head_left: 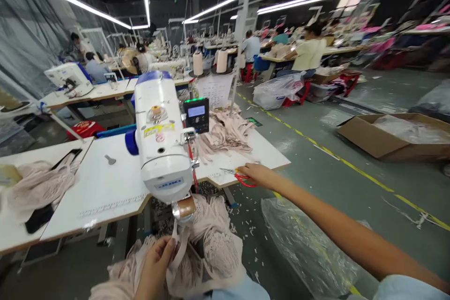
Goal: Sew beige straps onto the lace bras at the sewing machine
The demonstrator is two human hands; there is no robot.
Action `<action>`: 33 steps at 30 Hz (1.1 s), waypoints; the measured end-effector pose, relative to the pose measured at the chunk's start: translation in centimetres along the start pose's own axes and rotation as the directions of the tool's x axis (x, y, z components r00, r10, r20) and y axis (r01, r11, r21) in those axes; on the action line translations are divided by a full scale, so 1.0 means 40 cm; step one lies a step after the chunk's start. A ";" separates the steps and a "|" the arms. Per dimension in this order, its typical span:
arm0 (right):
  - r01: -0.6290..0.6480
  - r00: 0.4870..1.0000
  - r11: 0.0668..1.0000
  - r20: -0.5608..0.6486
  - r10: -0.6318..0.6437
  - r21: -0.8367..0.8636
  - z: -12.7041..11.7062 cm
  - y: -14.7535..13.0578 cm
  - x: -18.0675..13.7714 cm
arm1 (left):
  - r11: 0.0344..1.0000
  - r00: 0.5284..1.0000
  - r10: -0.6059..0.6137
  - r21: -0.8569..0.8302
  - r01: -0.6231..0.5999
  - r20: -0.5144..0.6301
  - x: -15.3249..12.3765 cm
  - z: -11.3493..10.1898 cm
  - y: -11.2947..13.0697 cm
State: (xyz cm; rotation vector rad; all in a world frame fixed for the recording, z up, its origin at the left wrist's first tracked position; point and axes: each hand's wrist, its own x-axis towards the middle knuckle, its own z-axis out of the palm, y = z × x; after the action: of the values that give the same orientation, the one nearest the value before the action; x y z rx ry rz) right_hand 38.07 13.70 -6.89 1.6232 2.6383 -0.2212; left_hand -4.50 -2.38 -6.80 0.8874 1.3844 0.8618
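My left hand (156, 262) is closed on a strip of pale pink lace fabric (214, 248) just under the needle end of the white sewing machine (160, 140). More of that fabric bunches in my lap. My right hand (255, 173) reaches out to the table's right edge and grips red-handled scissors (239, 176) lying on the white table (105, 187).
A heap of pale pink pieces (225, 131) lies behind the machine beside its control panel (196, 115). More fabric (38, 185) sits on the left table. A clear plastic bag (302, 243) lies on the floor right, a cardboard box (393, 138) farther off. Other workers sit at distant tables.
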 end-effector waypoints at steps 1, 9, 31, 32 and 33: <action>0.001 1.000 1.000 0.010 -0.001 0.010 0.012 -0.017 -0.026 | 0.999 1.000 0.027 0.038 -0.026 -0.016 -0.010 0.004 0.013; 0.063 0.993 0.816 -0.122 0.009 0.575 0.099 -0.349 -0.281 | 0.998 0.999 0.048 -0.032 -0.049 -0.022 -0.045 0.020 0.052; 0.248 0.963 0.693 -0.247 -0.103 0.677 0.126 -0.606 -0.213 | 0.976 0.987 0.115 0.173 -0.133 0.108 -0.057 0.037 0.068; 0.231 0.967 0.682 -0.244 -0.079 0.694 0.132 -0.605 -0.220 | 0.975 0.987 0.113 0.177 -0.132 0.116 -0.056 0.035 0.071; 0.208 0.970 0.674 -0.236 -0.051 0.709 0.138 -0.604 -0.228 | 0.975 0.987 0.111 0.178 -0.131 0.120 -0.056 0.033 0.075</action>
State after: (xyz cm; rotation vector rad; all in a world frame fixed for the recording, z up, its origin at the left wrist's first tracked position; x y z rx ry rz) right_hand 20.44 -5.88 -8.91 1.6573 3.0269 -1.3608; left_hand -3.17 -3.13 -3.15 1.1560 1.3407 0.7724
